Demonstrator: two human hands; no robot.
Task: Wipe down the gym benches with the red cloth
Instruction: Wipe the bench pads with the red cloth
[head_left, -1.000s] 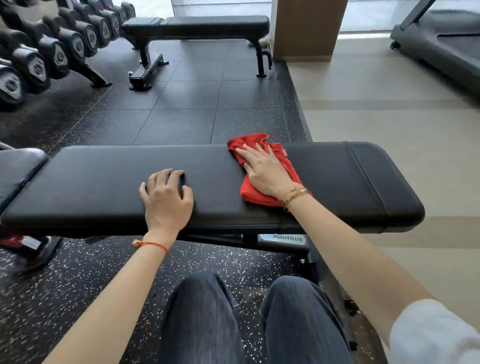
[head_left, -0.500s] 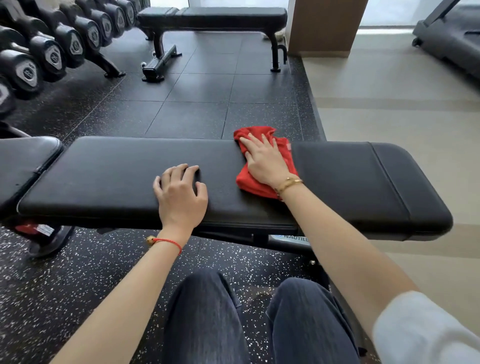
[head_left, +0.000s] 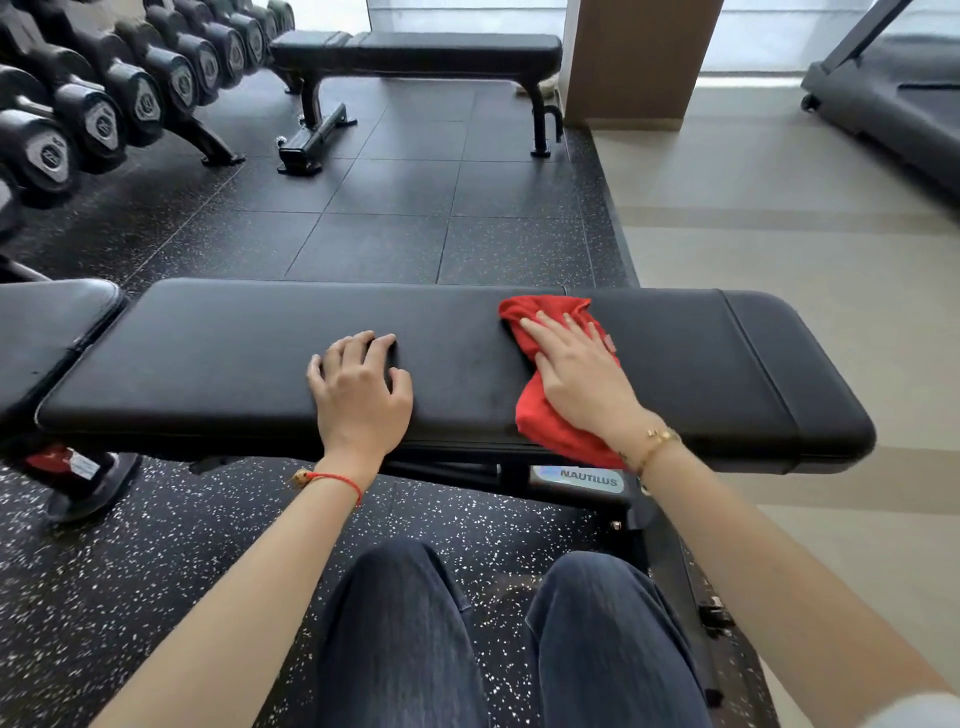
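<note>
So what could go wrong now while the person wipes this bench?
The cloth is bunched under the right hand and hangs over the near edge of the bench, so it may slip off or wipe only a narrow strip. The pad under the left hand could be skipped.

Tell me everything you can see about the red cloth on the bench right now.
The red cloth is a soft, crumpled rag, bunched rather than folded flat. It lies across the black padded top of the near bench, right of its middle, with its lower end draping over the near edge. The right hand presses on it with straight fingers, covering its middle. A small pale tag shows at its right side.
</note>
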